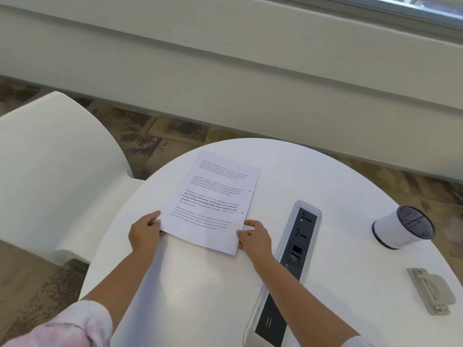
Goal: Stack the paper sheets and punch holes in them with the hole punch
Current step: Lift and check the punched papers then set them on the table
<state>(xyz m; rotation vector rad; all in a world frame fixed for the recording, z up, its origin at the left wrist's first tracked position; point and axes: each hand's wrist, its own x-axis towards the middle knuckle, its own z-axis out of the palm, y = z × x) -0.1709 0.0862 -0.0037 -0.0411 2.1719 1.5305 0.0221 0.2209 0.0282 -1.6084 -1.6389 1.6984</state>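
The printed white paper sheets point(210, 204), lying on the round white bench point(200, 284), are pinched at their near corners by the left hand point(144, 233) and right hand point(255, 236); squaring appears underway. Next, the grey metal hole punch point(431, 290), well apart to the right, must be fetched.

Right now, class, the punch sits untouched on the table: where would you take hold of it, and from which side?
Grip the hole punch across its raised lever hump, from above with the right hand, which is nearer. It lies flat at the table's right edge, long axis running away from the person, so fingers could probably close across its narrow width.
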